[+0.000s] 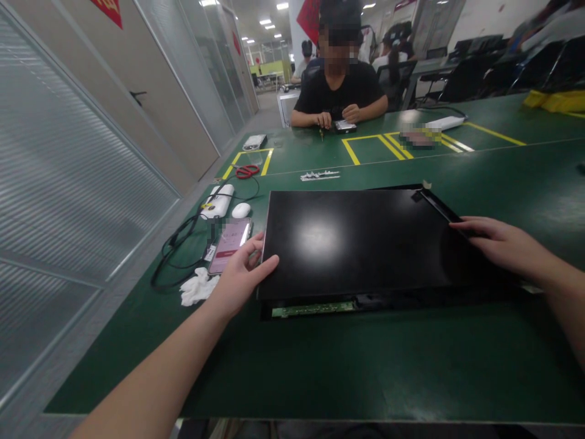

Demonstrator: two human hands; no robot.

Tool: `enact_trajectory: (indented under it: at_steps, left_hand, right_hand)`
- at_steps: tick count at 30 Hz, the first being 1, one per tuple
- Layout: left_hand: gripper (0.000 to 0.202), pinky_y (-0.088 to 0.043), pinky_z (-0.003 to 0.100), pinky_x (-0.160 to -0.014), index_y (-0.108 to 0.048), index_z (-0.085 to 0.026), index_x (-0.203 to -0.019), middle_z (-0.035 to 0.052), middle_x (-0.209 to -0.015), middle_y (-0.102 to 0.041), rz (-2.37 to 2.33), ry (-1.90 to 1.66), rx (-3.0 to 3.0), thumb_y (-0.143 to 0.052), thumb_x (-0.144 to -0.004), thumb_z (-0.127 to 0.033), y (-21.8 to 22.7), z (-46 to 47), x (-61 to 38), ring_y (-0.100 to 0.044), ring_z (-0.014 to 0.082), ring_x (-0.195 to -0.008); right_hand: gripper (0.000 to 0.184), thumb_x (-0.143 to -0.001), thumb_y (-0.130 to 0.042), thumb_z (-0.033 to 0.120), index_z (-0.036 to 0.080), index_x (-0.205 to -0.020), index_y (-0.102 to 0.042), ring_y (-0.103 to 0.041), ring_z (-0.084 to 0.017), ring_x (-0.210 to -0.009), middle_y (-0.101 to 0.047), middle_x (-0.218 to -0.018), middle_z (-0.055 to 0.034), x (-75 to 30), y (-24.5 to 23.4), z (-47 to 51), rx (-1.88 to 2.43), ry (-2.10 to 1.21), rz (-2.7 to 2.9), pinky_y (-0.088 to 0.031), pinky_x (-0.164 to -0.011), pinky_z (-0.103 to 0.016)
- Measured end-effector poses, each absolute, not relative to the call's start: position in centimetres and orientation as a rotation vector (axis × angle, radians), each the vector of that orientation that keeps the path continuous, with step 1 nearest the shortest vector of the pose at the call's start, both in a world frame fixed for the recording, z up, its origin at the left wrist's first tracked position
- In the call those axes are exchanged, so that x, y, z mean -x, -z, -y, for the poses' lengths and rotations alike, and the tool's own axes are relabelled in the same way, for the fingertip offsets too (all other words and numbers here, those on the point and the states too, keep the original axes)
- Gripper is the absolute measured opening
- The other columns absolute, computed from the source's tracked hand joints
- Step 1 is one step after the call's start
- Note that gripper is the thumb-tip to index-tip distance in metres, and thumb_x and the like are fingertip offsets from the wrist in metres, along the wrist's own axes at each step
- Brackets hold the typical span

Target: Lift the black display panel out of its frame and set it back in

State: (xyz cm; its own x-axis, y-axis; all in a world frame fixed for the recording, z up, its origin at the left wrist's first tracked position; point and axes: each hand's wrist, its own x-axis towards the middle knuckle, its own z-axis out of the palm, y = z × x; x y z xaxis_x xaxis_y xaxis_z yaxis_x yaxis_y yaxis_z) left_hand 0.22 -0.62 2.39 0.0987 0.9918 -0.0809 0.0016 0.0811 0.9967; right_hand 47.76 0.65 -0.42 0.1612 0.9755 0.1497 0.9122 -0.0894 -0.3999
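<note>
A glossy black LCD panel (365, 244) lies before me, a bright light reflected in its face. Under it and past its right side shows a black frame (441, 206); a strip of green circuit board (313, 310) is visible below the near edge. My left hand (247, 271) grips the panel's left edge, thumb on top and fingers curled at the side. At the right side, my right hand (496, 241) pinches the black frame between thumb and fingers. Its lower fingers are partly hidden.
Left of the panel are a phone (231, 244), a white mouse (241, 210), crumpled white gloves (198, 286), a black cable (167, 250) and red-handled scissors (247, 172). Small white strips (320, 175) lie beyond the panel. A person (340, 91) works across the green table (365, 372).
</note>
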Motion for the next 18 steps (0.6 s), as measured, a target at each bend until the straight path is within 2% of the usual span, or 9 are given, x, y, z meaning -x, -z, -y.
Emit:
enact_trajectory:
  at_steps: [3,7,11,15,18]
  left_hand:
    - [0.030,-0.057,0.031,-0.083,-0.067,-0.019,-0.085,0.0098,-0.142,-0.056,-1.125,-1.099,-1.195,-0.088,-0.067,-0.031,-2.6,1.0,-0.4,-0.063,0.0306,-0.117]
    - [0.039,-0.059,0.034,-0.081,-0.066,-0.020,-0.097,0.0092,-0.118,-0.070,-1.084,-1.103,-1.197,-0.088,-0.067,-0.031,-2.9,1.4,-0.5,-0.068,0.0294,-0.105]
    - [0.047,-0.057,0.033,-0.080,-0.064,-0.020,-0.106,0.0072,-0.101,-0.073,-1.072,-1.120,-1.289,-0.088,-0.068,-0.033,-3.2,1.5,-0.4,-0.070,0.0268,-0.097]
    - [0.044,-0.057,0.033,-0.081,-0.064,-0.021,-0.105,0.0071,-0.101,-0.072,-1.033,-1.157,-1.364,-0.087,-0.069,-0.032,-3.3,1.5,-0.5,-0.069,0.0264,-0.097]
    - [0.045,-0.056,0.034,-0.084,-0.064,-0.021,-0.106,0.0077,-0.104,-0.072,-1.060,-1.199,-1.363,-0.087,-0.068,-0.031,-3.2,1.4,-0.4,-0.068,0.0281,-0.103]
  right_hand:
    - [0.037,-0.057,-0.041,0.029,0.027,-0.091,-0.056,-0.044,-0.016,-0.095,-0.050,-0.105,0.0003,-47.5,0.3,-0.6,2.029,-0.200,1.806,-0.031,-0.081,-0.034]
    - [0.043,-0.062,-0.037,0.040,0.029,-0.102,-0.049,-0.049,-0.018,-0.087,-0.055,-0.098,-0.0008,-46.5,-0.5,-0.3,2.082,-0.242,1.727,-0.037,-0.074,-0.034]
    - [0.046,-0.064,-0.031,0.047,0.025,-0.099,-0.053,-0.047,-0.019,-0.091,-0.054,-0.100,-0.0034,-45.7,-1.0,-0.1,2.098,-0.287,1.548,-0.034,-0.077,-0.035]
    - [0.048,-0.064,-0.030,0.049,0.022,-0.096,-0.054,-0.046,-0.017,-0.093,-0.054,-0.102,-0.0042,-45.8,-1.0,0.0,2.051,-0.348,1.403,-0.032,-0.080,-0.033]
    - [0.040,-0.062,-0.039,0.044,0.024,-0.094,-0.055,-0.043,-0.016,-0.097,-0.051,-0.107,-0.0007,-46.0,-1.2,0.1,1.885,-0.419,1.322,-0.028,-0.084,-0.031]
